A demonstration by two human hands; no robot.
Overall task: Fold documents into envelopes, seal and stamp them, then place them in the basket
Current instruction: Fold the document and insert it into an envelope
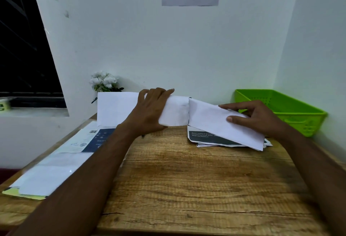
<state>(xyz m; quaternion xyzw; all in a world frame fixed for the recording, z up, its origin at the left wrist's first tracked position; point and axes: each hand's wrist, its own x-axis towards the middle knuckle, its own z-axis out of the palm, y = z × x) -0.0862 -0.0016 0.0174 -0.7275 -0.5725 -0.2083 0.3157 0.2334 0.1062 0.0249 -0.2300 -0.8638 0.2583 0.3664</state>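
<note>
Envelope [116, 108], white, hangs lifted over the far side of the wooden tabletop [187, 179], with our left grip [149, 112] wrapped around its middle. Our right grip [256, 118] pinches a white folded sheet [211, 121] that tilts down from the envelope's right end over a stack of printed documents [211, 138], just left of the green basket [303, 123].
</note>
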